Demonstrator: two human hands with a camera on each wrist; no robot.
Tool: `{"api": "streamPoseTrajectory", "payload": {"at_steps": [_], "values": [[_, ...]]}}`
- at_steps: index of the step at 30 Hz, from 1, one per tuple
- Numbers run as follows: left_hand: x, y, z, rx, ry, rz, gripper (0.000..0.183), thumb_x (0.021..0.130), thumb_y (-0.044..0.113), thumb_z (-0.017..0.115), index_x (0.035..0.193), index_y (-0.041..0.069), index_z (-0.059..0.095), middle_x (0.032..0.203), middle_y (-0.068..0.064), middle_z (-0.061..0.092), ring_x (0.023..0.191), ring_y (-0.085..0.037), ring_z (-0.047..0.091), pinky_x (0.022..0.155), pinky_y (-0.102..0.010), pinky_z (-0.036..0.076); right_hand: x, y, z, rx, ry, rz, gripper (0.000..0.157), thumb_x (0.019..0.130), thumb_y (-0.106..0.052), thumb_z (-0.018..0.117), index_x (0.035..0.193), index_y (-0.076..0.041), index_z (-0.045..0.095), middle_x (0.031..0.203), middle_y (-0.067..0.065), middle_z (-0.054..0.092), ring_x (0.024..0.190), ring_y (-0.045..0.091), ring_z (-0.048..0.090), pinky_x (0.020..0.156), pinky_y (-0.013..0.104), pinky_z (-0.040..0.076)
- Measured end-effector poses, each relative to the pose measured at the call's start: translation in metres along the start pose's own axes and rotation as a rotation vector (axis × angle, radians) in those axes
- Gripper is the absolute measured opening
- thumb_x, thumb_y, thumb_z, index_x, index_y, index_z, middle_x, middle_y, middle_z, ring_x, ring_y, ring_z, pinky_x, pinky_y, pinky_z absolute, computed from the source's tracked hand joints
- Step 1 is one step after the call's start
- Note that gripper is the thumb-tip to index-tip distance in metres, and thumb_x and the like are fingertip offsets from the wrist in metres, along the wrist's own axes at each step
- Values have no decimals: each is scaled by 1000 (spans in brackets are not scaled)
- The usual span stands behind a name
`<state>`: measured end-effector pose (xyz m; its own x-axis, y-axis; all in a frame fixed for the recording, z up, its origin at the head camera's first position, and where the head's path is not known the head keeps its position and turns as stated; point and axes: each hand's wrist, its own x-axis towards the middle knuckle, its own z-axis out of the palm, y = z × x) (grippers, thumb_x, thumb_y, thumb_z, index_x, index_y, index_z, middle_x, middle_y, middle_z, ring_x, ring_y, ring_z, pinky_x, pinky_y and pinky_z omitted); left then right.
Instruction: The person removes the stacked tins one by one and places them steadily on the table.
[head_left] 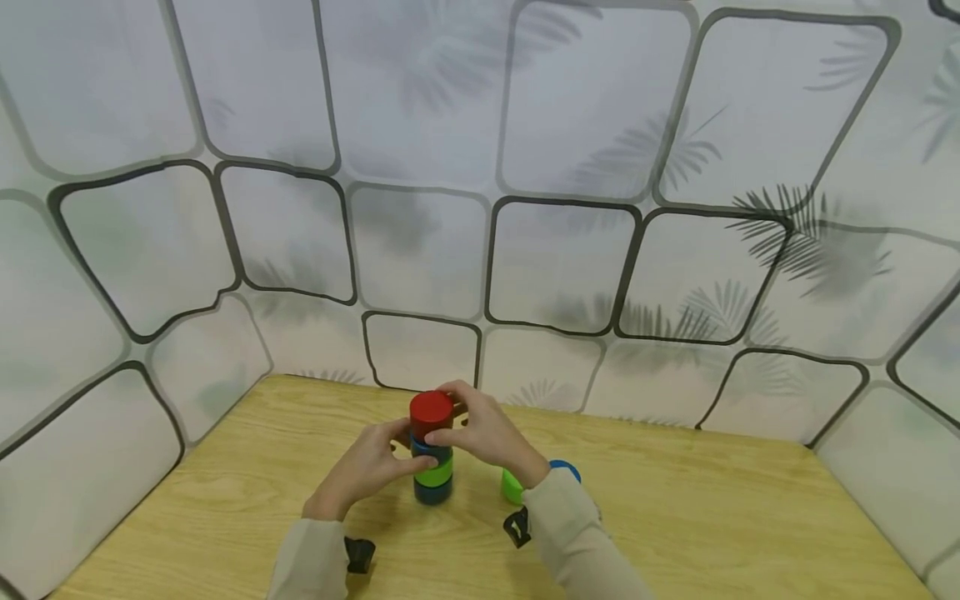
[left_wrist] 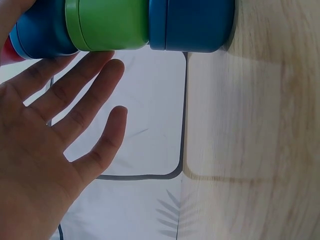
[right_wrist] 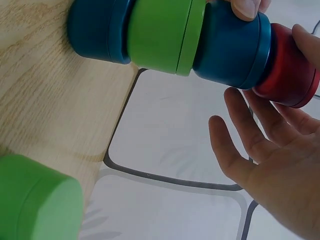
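Observation:
Several round, lidded jars stand stacked upright on the wooden table. At the bottom is a dark blue jar (head_left: 432, 493), then a green jar (head_left: 435, 475), a second blue jar (right_wrist: 230, 47), and a red jar (head_left: 431, 407) on top. My left hand (head_left: 363, 467) holds the upper blue jar, its thumb in front and its fingers on the far side. Higher up, my right hand (head_left: 487, 429) grips the red jar between thumb and fingers. The red jar leans slightly against the blue one in the right wrist view; whether they fully touch cannot be told.
To the right of the stack, partly hidden by my right wrist, stand another green jar (right_wrist: 42, 200) and a blue thing (head_left: 566, 469). Black wrist mounts (head_left: 360, 554) hang below both sleeves. A patterned white wall (head_left: 420, 250) closes off the table (head_left: 697, 517) at the back and sides.

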<state>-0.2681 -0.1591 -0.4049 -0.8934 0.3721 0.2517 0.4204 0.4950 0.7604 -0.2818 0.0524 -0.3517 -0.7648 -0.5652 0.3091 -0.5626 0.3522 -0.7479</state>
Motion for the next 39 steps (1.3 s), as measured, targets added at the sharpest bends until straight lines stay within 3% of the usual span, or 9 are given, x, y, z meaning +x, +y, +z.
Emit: {"api": "streamPoseTrajectory", "payload": {"at_steps": [9,31,39], "values": [[0,1,-1,6,5,-4,41,92,33,77,123,8,69,100,6,69,94,-17,61,83,-48,50,-4,1,-7,-15,20,9,48,89,-10,79,130,0,58,119,11,66,101,26,62,83,38,52],[1,2,0,-3,0,-35,46,92,33,77,126,3,67,101,3,69,94,-17,61,82,-45,49,-19,11,-24,-57,62,26,49,86,-10,82,128,2,59,117,13,67,98,26,64,83,41,53],[-2,4,-1,13,0,-25,51,91,31,78,129,-1,65,101,2,69,94,-17,61,83,-49,51,-24,16,-27,-70,76,48,50,86,-10,82,128,2,59,116,13,67,98,27,63,83,44,53]]}}
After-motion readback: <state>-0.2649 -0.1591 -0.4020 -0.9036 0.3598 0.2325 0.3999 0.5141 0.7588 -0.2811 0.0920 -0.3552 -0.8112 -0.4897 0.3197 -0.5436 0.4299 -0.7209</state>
